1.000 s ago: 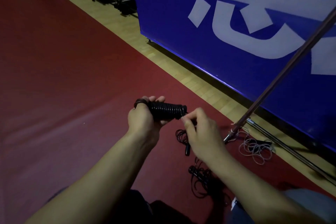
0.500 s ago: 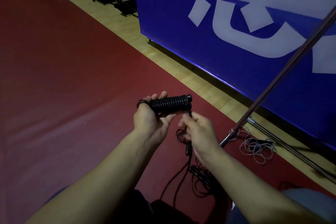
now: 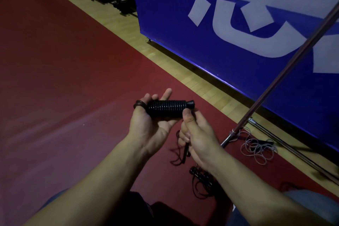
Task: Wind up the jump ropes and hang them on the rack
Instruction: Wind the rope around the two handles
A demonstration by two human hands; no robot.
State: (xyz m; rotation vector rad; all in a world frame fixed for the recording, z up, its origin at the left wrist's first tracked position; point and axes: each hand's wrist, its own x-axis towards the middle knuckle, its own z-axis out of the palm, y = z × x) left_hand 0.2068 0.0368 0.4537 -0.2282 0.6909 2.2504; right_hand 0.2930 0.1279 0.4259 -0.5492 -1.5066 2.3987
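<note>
Left hand (image 3: 146, 124) cradles the black rope-wound jump-rope handle (image 3: 167, 108) across slack fingers, long axis sideways; right hand (image 3: 198, 134), just below its knobbed end, pinches the trailing black cord (image 3: 186, 152).

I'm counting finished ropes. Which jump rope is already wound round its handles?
The black jump rope in the left hand; the pale rope lies loose beside the rack pole.

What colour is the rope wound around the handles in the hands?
Black. The wound rope shows best in the head view.
</note>
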